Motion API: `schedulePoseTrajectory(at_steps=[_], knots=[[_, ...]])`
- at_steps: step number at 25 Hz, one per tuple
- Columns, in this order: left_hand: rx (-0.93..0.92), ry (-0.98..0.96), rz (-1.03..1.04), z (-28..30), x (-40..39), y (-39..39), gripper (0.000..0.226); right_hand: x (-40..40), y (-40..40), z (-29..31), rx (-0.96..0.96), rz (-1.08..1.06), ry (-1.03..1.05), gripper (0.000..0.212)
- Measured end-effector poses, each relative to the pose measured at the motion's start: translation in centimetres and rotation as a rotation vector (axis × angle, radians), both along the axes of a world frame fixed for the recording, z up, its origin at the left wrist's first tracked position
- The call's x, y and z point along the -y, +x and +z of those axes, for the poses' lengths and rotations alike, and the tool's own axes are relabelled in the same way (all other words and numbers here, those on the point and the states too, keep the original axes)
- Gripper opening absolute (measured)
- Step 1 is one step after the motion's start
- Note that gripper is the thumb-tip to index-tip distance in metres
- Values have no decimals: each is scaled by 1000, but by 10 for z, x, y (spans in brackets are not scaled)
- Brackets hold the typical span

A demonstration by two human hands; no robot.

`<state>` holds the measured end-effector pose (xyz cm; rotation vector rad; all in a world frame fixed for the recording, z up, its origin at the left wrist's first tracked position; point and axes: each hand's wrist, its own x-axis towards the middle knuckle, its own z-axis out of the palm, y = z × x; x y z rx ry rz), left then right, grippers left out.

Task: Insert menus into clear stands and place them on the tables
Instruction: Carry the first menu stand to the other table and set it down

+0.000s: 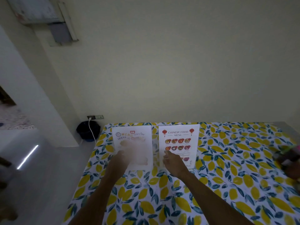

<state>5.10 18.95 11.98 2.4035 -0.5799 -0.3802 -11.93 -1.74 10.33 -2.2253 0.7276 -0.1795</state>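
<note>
Two menus stand upright in clear stands near the far edge of a table covered with a lemon-print cloth [227, 168]. The left menu [138, 140] carries Thai lettering, and a glare washes out its lower half. The right menu [178, 137] reads "Chinese Food Menu" with rows of dish pictures. My left hand [120, 161] reaches to the lower left part of the left menu stand. My right hand [173, 163] touches the lower left part of the right one, fingers bent. How firmly either hand grips is unclear.
A cream wall rises just behind the table. A dark bin [87, 130] and a white cable plugged into a wall socket [95, 117] sit left of the table's far corner. Blurred colourful objects [290, 161] lie at the table's right edge. Pale floor lies to the left.
</note>
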Motion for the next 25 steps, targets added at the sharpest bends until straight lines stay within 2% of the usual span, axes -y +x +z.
schedulePoseTrajectory(at_steps=[6, 9, 13, 15, 20, 23, 25], knots=[[56, 18, -70, 4, 37, -81, 49, 28, -63, 11, -6, 46, -29, 50], [-15, 26, -109, 1, 71, -94, 49, 54, -87, 5, -60, 8, -56, 53], [70, 66, -118, -11, 121, -95, 47, 97, -98, -3, -85, -66, -55, 53], [33, 66, -130, -20, 147, -86, 44, 118, -95, -13, -128, -105, -63, 54], [18, 93, -19, -47, 191, -55, 46, 159, -64, -46, -167, -213, -75, 40], [24, 89, -27, -55, 204, -42, 42, 170, -41, -61, -143, -240, -88, 20], [27, 100, -31, -57, 212, -31, 41, 176, -33, -62, -124, -268, -77, 16]])
